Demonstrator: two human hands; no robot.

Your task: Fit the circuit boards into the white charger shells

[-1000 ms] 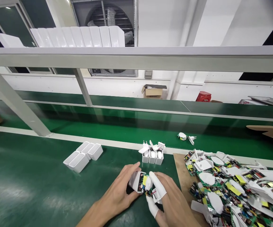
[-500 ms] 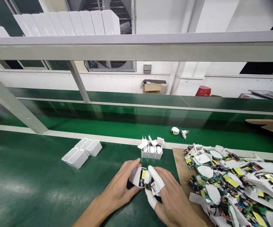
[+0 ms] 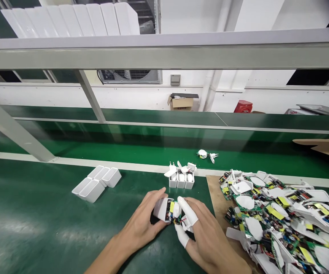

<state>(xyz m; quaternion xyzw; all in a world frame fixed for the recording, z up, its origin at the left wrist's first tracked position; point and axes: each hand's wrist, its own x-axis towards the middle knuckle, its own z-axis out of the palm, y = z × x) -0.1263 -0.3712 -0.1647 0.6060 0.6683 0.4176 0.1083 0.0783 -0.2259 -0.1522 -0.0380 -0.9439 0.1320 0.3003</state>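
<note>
My left hand (image 3: 143, 217) is closed round a white plastic charger case (image 3: 160, 209), its open end turned to the right. My right hand (image 3: 198, 228), with white covers on thumb and forefinger, pinches a charger circuit board (image 3: 175, 211) with yellow tape and a white pad. The board sits partly in the mouth of the case. A white plug cover (image 3: 186, 223) with wires lies under the right fingers, partly hidden. Just beyond my hands stand several filled white cases (image 3: 181, 183) with plug covers on top.
Several empty white cases (image 3: 91, 190) stand to the left. A heap of circuit boards with covers (image 3: 278, 220) lies on brown cardboard (image 3: 214, 194) at right. A loose board (image 3: 202, 153) and a plug piece (image 3: 213, 157) rest on the green belt (image 3: 141, 152). A metal frame (image 3: 164, 57) crosses above.
The view has shifted slightly. Both hands keep their hold, and the board stays partly in the case's mouth with little visible change.
</note>
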